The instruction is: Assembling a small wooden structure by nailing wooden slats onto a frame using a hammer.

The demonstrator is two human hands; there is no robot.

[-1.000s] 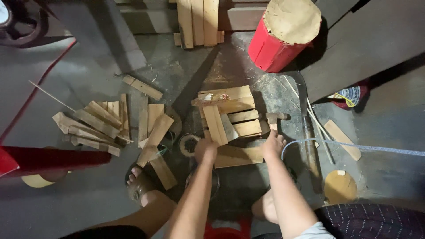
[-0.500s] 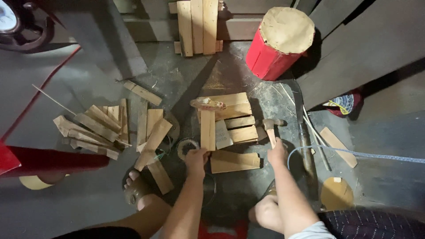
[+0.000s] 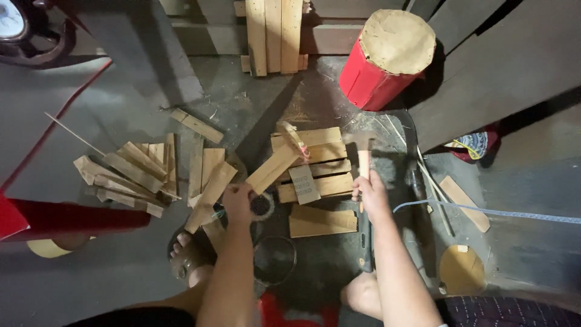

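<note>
Two hands are at work over a little stack of wood slats (image 3: 315, 166) on the floor (image 3: 121, 272).

Nearest to us, below the stack, the left hand (image 3: 237, 203) is closed around the low end of a long slat (image 3: 273, 168). The slat leans up and rests its far end on the stack. To the right of the stack, the right hand (image 3: 370, 195) is wrapped tight around the handle of a hammer (image 3: 362, 154). The hammer head sits just beside the top right corner of the stack.

To do this well, I think the left hand should keep the slat still and keep its fingers well back from the spot to be hit. The hammer should come down straight, with small taps first.

Left of the stack lies a loose pile of slats (image 3: 136, 169). Far behind the stack stands a red drum (image 3: 384, 60) with a tan top.

Some parts are hard to see. I cannot spot any nail. A dark round ring (image 3: 275, 260) lies below the stack, and I cannot tell what it is. The foot (image 3: 184, 257) is partly under the arm. The red thing at the bottom edge is cut off.
</note>
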